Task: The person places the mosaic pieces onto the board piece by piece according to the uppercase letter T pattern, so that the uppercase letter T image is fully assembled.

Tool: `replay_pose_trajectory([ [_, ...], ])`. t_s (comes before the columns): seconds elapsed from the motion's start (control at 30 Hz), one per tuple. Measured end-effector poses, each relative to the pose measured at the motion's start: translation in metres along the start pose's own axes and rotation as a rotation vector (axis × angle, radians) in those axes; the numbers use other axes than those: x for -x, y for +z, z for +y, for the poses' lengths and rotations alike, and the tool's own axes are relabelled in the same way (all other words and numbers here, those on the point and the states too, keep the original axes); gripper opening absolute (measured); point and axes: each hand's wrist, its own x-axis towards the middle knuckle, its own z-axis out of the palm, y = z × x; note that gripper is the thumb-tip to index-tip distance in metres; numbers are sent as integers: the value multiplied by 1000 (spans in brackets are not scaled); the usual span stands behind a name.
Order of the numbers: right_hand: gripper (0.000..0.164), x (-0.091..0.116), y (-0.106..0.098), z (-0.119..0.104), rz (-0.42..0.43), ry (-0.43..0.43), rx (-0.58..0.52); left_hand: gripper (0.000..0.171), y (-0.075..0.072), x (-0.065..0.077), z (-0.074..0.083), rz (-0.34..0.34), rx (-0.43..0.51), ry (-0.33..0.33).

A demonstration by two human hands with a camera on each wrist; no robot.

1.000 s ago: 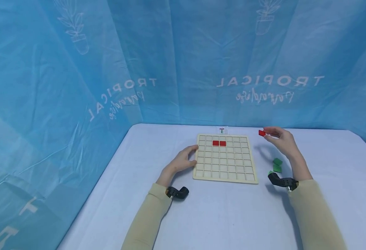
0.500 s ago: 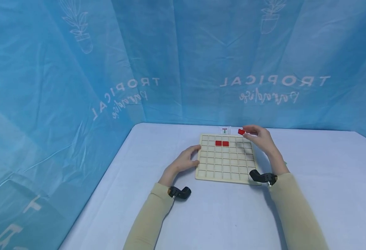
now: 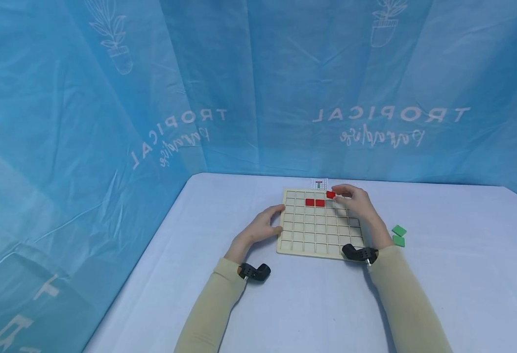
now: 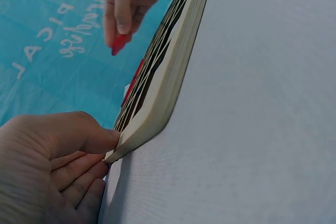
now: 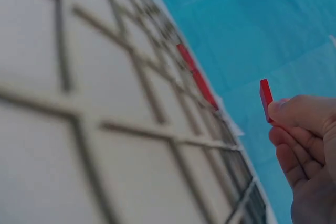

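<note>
A pale wooden grid board [image 3: 309, 228] lies on the white table, two red square tiles [image 3: 309, 202] side by side in its second row from the back. My left hand [image 3: 260, 226] holds the board's left edge, its thumb at the rim in the left wrist view. Between thumb and fingers, my right hand [image 3: 358, 203] pinches another red tile [image 3: 331, 194]. That tile hangs over the back rows, a little behind and right of the laid pair. The right wrist view shows the pinched tile [image 5: 266, 99] on edge, apart from the board.
A small printed card [image 3: 319, 184] with a red and green T shape lies behind the board. Green tiles [image 3: 399, 235] lie on the table to its right. Blue curtains [image 3: 284, 98] hang at the back and left.
My right hand has carried the red tile left from beside the board to over its back rows, and lower. Green tiles show again past the forearm. My left hand stays at the board's edge.
</note>
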Motion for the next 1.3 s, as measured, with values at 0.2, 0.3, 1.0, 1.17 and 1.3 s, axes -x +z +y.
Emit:
replay_pose_trajectory([
  [0.2, 32, 4, 9, 11, -4, 54, 32, 67, 0, 0, -1, 0, 5, 2],
  [0.3, 32, 5, 11, 12, 3, 38, 69, 67, 0, 0, -1, -1, 4, 5],
  [1.0, 44, 10, -4, 2, 78, 3, -112, 67, 1, -2, 2, -3, 9, 6],
  [1.17, 50, 21, -39, -14, 90, -25, -217, 67, 3, -3, 3, -9, 14, 7],
  [1.3, 46, 18, -74, 41, 147, -106, -176, 67, 3, -4, 3, -10, 12, 7],
])
